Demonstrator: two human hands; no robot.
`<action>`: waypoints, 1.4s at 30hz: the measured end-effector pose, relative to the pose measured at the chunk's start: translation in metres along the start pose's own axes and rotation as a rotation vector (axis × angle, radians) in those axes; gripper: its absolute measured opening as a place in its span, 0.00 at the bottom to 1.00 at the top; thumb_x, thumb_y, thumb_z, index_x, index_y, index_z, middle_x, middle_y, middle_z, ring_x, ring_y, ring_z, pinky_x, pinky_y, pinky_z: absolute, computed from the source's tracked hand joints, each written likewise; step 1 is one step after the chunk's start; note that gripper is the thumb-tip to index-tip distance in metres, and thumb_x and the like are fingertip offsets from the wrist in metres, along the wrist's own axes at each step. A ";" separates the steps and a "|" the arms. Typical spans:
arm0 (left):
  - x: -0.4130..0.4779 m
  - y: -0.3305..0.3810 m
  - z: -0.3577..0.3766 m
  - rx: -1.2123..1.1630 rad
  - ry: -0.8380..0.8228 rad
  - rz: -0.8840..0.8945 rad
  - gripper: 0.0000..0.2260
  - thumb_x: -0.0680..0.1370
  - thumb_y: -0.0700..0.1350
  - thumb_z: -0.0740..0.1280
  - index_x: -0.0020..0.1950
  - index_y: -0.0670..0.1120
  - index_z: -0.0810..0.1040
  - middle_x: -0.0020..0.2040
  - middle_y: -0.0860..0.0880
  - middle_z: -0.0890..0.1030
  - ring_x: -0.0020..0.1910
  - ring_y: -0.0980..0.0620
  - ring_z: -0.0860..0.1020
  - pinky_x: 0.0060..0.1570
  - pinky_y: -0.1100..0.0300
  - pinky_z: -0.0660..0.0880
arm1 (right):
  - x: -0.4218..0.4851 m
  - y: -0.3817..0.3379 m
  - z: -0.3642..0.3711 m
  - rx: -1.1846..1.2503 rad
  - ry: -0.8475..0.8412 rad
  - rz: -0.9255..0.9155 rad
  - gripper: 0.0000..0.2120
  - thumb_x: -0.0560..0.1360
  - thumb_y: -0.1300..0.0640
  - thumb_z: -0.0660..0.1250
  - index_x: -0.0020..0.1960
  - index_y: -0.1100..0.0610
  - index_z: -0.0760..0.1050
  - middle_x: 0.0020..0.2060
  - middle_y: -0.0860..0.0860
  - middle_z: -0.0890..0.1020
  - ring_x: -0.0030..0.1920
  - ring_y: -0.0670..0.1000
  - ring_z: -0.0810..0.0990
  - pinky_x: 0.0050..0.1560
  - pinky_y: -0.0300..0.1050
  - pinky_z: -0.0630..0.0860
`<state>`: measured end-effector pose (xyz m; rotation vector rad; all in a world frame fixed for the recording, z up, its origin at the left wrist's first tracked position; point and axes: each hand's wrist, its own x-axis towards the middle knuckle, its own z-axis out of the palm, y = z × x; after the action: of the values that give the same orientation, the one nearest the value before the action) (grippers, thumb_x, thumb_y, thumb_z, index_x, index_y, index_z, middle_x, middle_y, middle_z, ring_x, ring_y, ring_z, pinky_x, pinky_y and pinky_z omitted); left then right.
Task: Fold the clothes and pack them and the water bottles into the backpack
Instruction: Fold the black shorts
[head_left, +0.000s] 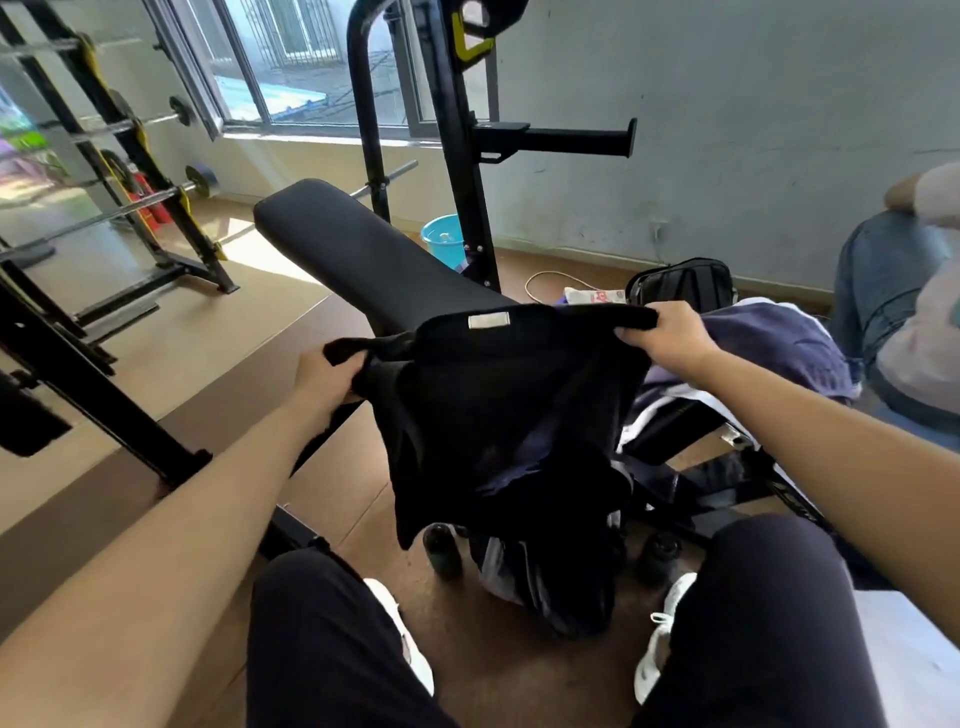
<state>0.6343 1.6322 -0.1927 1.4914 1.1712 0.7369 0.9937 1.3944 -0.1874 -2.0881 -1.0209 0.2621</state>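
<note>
While the left hand (324, 376) and the right hand (665, 338) each clutch a top corner of the black garment (498, 395), it hangs spread in the air above the person's knees. Behind it, a navy garment (769, 338) drapes over the black bench (363, 249), and the black backpack (680, 283) sits just beyond. On the floor below stand a dark water bottle (442, 551) and a second bottle (657, 558).

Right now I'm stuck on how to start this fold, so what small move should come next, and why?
Probably lower the black garment onto the bench pad and spread it flat. The left hand and right hand each grip its top edge, and it hangs bunched in the air, too crumpled to fold neatly.
</note>
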 end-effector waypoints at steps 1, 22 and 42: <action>0.000 -0.006 0.007 0.081 0.092 0.001 0.11 0.79 0.46 0.72 0.58 0.41 0.81 0.53 0.42 0.85 0.49 0.44 0.84 0.42 0.54 0.83 | 0.001 0.006 0.007 -0.066 0.033 0.029 0.08 0.74 0.55 0.76 0.39 0.55 0.80 0.36 0.55 0.80 0.40 0.52 0.78 0.43 0.46 0.69; -0.052 -0.017 0.073 -0.156 0.265 -0.087 0.04 0.78 0.42 0.71 0.43 0.44 0.81 0.44 0.45 0.83 0.52 0.40 0.83 0.52 0.49 0.79 | -0.027 0.039 0.073 0.545 0.165 0.425 0.27 0.56 0.38 0.76 0.40 0.60 0.83 0.40 0.60 0.87 0.43 0.60 0.87 0.44 0.65 0.83; -0.125 0.042 0.120 -0.163 -0.477 0.182 0.20 0.85 0.38 0.53 0.74 0.47 0.75 0.61 0.41 0.83 0.58 0.46 0.83 0.54 0.56 0.82 | -0.110 -0.066 0.072 0.649 -0.428 -0.121 0.10 0.76 0.57 0.75 0.56 0.56 0.83 0.52 0.53 0.87 0.54 0.48 0.84 0.59 0.46 0.79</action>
<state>0.7127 1.4745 -0.1671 1.5379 0.6084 0.5397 0.8483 1.3777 -0.2041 -1.4015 -1.1120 0.8797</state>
